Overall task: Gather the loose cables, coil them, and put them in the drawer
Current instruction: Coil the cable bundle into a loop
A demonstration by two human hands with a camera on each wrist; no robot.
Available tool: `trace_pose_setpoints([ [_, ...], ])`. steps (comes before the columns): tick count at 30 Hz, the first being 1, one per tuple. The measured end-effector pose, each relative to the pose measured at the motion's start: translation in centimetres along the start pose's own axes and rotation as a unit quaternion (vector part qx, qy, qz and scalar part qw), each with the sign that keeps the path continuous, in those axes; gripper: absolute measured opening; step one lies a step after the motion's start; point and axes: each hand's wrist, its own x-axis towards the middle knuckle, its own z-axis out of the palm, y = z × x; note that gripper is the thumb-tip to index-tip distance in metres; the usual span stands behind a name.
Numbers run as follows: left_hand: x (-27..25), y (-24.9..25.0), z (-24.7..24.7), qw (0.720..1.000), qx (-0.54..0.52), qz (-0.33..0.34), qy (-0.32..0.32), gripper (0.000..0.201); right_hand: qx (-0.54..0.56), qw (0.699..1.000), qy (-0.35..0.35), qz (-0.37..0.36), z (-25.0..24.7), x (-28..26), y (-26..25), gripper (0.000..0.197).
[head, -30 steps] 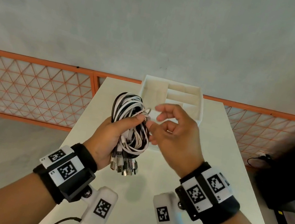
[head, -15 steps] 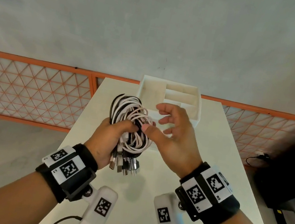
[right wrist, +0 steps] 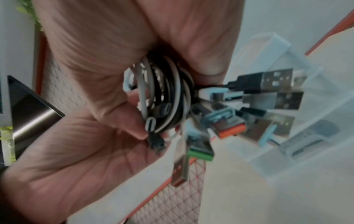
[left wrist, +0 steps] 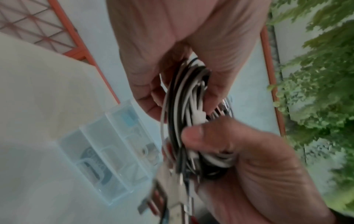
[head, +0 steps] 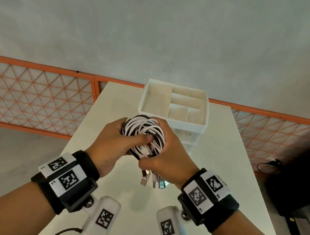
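White tabletop (head: 223, 171) carries a white plastic drawer unit (head: 172, 118) with an open divided tray on top. Just before it, above the table, a coiled bundle of white and black cables (head: 144, 136), metal plugs dangling, is gripped by left hand (head: 112, 143) and right hand (head: 172, 157), fingers curled round.

Bundle of white and black cables (head: 143, 136) is being held coiled in a tight loop above the table (head: 223, 171), left hand (head: 112, 143) and right hand (head: 172, 157) gripping it from either side. USB plugs (head: 152, 181) are hanging loose beneath the coil; the right wrist view is showing metal shells with orange and green inserts. White drawer unit (head: 172, 118) is standing just behind, its open top tray divided into compartments.
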Motion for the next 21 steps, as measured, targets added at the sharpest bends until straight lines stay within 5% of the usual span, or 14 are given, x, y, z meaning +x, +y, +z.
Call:
trace_pose_setpoints([
  [4, 0.5, -0.5, -0.5, 0.992, 0.117, 0.010, 0.037, 0.035, -0.025, 0.999, -0.036, 0.032, -0.4, 0.2, 1.0, 0.095],
  [13, 1.1, -0.7, 1.6, 0.957, 0.260, -0.009, 0.127, 0.017, -0.114, 0.993, 0.031, 0.023, 1.3, 0.1, 1.1, 0.097],
  [21, 1.1, -0.3, 1.3, 0.971, 0.237, -0.034, 0.024, 0.033, -0.101, 0.994, -0.007, 0.049, 0.0, 0.4, 2.6, 0.079],
])
